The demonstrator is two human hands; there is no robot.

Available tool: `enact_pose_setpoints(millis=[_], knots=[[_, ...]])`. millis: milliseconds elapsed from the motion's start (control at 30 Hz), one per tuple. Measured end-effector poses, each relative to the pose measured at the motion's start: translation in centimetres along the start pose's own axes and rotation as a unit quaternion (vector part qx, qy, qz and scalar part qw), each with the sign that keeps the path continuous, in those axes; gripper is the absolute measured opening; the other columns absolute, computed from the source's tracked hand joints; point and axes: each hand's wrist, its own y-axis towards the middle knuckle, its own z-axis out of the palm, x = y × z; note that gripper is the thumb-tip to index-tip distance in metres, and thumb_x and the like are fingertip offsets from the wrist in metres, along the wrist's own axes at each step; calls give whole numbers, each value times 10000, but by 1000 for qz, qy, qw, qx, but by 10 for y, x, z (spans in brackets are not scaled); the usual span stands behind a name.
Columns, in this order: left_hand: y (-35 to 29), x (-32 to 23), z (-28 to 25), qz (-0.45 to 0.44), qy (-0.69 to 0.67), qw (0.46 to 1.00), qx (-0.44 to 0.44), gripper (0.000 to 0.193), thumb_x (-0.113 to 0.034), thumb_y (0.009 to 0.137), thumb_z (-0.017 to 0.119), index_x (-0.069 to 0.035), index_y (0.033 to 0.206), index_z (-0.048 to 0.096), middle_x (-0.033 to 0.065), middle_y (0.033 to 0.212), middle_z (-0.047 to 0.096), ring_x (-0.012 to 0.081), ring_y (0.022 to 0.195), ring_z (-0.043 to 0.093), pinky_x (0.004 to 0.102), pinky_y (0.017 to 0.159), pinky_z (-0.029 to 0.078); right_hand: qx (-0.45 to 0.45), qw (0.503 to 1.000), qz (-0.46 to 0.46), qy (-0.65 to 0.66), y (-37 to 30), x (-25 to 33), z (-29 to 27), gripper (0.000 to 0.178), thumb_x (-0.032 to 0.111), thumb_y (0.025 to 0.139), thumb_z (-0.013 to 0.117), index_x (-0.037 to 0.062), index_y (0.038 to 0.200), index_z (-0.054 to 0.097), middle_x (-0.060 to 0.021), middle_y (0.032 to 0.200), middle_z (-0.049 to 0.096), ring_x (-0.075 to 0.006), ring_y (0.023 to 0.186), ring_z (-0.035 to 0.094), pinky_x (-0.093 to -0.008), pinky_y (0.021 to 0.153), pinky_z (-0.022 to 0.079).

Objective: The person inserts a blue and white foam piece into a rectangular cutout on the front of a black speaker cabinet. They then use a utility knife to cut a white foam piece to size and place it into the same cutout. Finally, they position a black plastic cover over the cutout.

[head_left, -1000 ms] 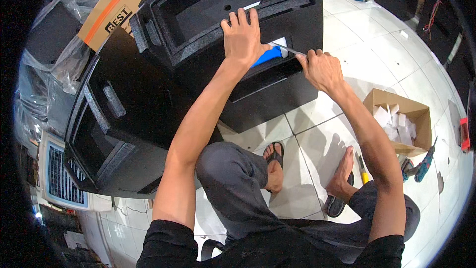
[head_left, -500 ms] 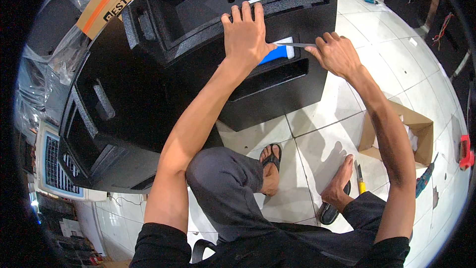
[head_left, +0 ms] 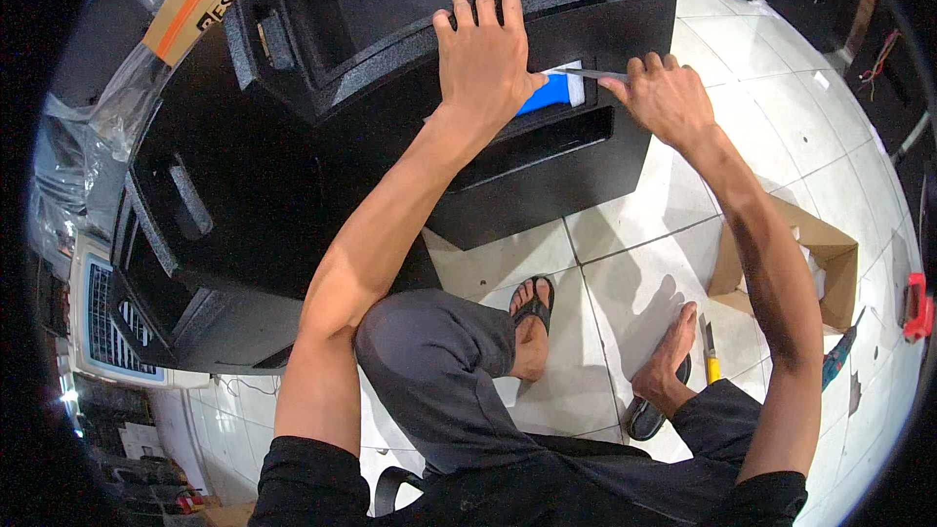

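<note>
A black speaker cabinet point(head_left: 556, 190) stands before me, with a blue and white label point(head_left: 547, 95) on its panel above a long slot. My left hand point(head_left: 481, 63) lies on the cabinet's ridge, fingers stretched out and apart, its thumb at the label's upper edge. My right hand point(head_left: 669, 98) is closed round a thin, pointed metal blade point(head_left: 597, 74); any handle is hidden in the fist. The blade's tip points left and meets the label's upper right part. My left hand hides the label's left part.
On the tiled floor lie a yellow-handled cutter knife point(head_left: 712, 368) by my right foot and a power drill point(head_left: 837, 356). An open cardboard box point(head_left: 835, 278) sits at the right, a red tool point(head_left: 916, 307) beyond it. More black cabinets point(head_left: 229, 224) stand at the left.
The cabinet appears slightly higher in view. My right hand and the blade have moved a little up and to the right; my left hand keeps its place on the ridge.
</note>
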Motion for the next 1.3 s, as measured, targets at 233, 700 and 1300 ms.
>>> enact_pose_setpoints(millis=[233, 700, 1300], knots=[[3, 1, -4, 4, 10, 1000, 4, 1024, -557, 572, 841, 37, 1321, 473, 242, 1325, 533, 390, 1209, 520, 508, 961, 385, 16, 998, 35, 39, 7, 12, -4, 623, 518, 1008, 378, 8, 860, 705, -195, 799, 699, -342, 723, 702, -417, 592, 577], [4, -1, -16, 40, 0, 999, -1, 906, -434, 575, 856, 71, 1240, 503, 241, 1200, 565, 362, 1096, 546, 477, 905, 409, -56, 996, 2, 68, 11, 26, -5, 617, 453, 1030, 388, 56, 668, 690, -167, 615, 662, -284, 577, 696, -365, 499, 570], [-1, 11, -7, 29, -18, 999, 10, 1092, -495, 479, 905, -13, 1345, 447, 184, 1304, 527, 337, 1172, 520, 468, 943, 396, 22, 990, 94, 99, -30, 42, -39, 544, 427, 1018, 418, 11, 810, 698, -185, 761, 695, -333, 732, 708, -417, 629, 570]])
